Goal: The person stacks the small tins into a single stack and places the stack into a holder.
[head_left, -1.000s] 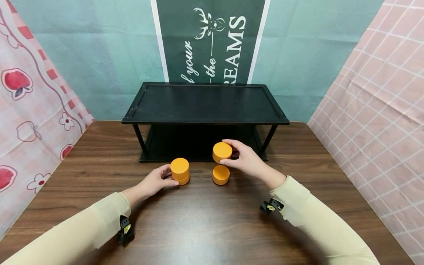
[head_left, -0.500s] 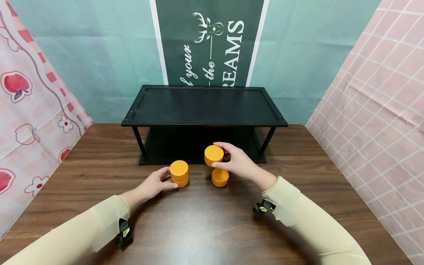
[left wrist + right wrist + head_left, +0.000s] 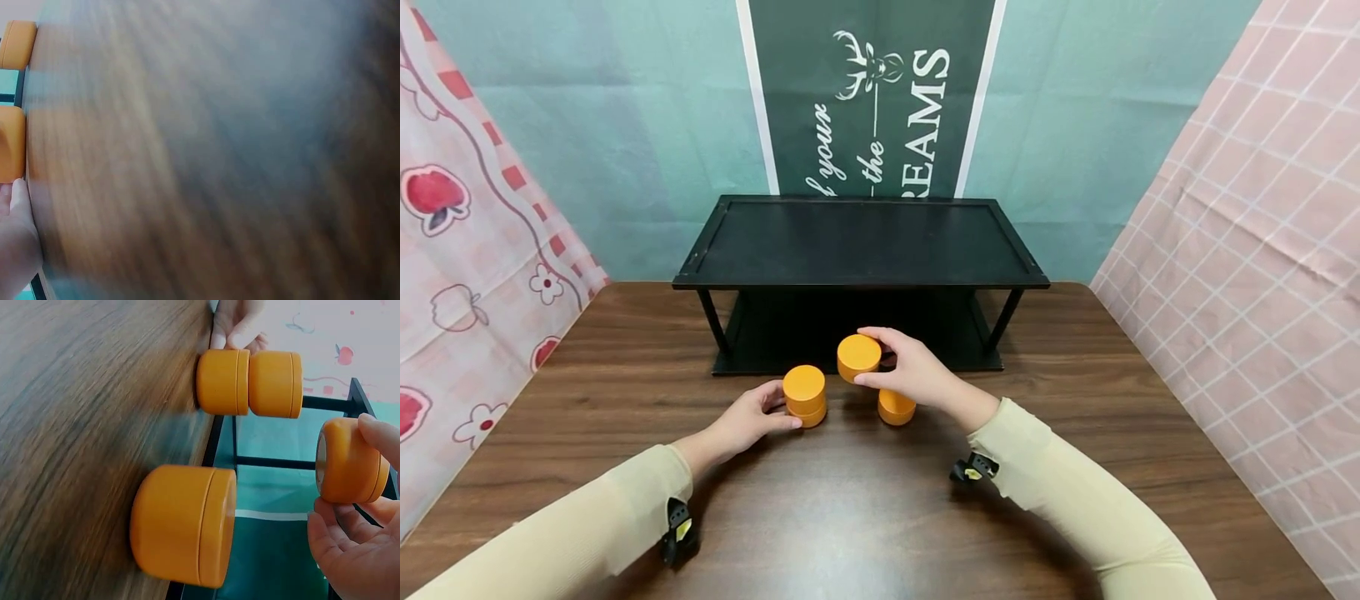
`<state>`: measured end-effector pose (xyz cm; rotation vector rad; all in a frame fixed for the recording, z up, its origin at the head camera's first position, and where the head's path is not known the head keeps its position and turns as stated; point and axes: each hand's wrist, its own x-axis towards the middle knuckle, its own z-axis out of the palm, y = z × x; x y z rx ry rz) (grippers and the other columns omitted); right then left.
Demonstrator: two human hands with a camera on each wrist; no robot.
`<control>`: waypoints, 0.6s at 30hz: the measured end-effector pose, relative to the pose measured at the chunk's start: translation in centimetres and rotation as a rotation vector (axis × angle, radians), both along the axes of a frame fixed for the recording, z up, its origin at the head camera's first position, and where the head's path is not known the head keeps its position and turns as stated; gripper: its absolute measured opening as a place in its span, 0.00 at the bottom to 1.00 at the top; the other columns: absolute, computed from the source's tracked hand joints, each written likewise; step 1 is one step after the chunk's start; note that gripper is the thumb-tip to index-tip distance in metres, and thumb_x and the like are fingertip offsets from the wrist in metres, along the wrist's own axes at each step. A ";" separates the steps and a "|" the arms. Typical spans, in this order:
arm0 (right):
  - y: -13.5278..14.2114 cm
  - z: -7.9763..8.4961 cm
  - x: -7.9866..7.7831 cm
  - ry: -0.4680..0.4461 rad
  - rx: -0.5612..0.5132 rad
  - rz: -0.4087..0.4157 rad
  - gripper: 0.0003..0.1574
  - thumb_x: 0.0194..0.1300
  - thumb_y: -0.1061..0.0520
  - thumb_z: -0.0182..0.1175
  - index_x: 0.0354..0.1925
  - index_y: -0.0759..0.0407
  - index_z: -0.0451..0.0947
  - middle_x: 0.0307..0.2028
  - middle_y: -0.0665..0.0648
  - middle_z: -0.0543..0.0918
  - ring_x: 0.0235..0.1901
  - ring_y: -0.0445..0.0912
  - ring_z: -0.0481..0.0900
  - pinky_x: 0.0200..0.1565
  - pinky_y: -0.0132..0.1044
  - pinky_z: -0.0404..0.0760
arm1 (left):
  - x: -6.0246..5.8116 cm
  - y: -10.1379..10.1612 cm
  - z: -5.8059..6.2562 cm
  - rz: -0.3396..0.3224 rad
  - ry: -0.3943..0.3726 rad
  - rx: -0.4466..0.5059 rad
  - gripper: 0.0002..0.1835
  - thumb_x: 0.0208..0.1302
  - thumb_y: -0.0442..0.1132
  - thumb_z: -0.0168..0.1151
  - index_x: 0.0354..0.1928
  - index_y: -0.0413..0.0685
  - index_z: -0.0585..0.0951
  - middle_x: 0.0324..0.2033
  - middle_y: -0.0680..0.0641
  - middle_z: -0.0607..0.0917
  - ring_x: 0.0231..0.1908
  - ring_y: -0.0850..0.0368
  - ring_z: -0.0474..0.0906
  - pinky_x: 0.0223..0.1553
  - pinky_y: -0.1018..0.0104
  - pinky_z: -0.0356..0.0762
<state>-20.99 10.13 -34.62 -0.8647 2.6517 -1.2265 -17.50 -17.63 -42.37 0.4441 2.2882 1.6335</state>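
Observation:
Two orange lidded jars stand stacked on the table, the upper jar [image 3: 804, 385] on the lower jar [image 3: 219, 382]. My left hand [image 3: 745, 423] is at the stack's left side, its thumb and fingers around the lower jar. Above the table, just right of the stack and apart from it, my right hand [image 3: 913, 371] grips another orange jar [image 3: 858, 357] between thumb and fingers. In the right wrist view this held jar is upright, its pale base showing. A further orange jar [image 3: 896, 409] stands alone on the table, partly covered by the right hand in the head view.
Behind the jars is a black two-tier shelf [image 3: 865, 242], its lower tier's front edge close to the stack. The brown wooden table [image 3: 835, 517] extends toward me. Patterned cloths hang on the left [image 3: 445, 275] and right [image 3: 1247, 275].
My right hand has carried its jar leftward, past the lone jar and toward the stack. The left hand keeps its place at the stack. The head view has tilted slightly.

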 end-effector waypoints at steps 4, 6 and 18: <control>-0.8 -0.1 0.0 0.009 -0.005 0.015 0.42 0.54 0.52 0.69 0.63 0.60 0.65 0.56 0.55 0.73 0.46 0.45 0.75 0.48 0.38 0.77 | 0.0 0.0 0.0 -0.009 0.011 0.004 0.31 0.57 0.39 0.67 0.60 0.35 0.67 0.55 0.38 0.75 0.59 0.42 0.67 0.61 0.45 0.59; -1.3 -0.2 0.0 0.009 -0.016 0.021 0.42 0.54 0.53 0.70 0.63 0.60 0.66 0.55 0.55 0.73 0.46 0.45 0.75 0.49 0.40 0.77 | 0.0 0.0 -0.1 -0.014 0.015 0.012 0.31 0.57 0.38 0.67 0.60 0.34 0.67 0.55 0.38 0.75 0.59 0.42 0.67 0.61 0.45 0.60; -4.3 -0.5 -0.2 0.022 -0.004 0.087 0.41 0.54 0.52 0.69 0.63 0.60 0.65 0.55 0.55 0.73 0.47 0.44 0.75 0.49 0.37 0.77 | -0.3 -0.2 -0.4 -0.033 0.030 0.048 0.30 0.58 0.37 0.66 0.60 0.32 0.67 0.56 0.36 0.74 0.58 0.42 0.67 0.61 0.46 0.60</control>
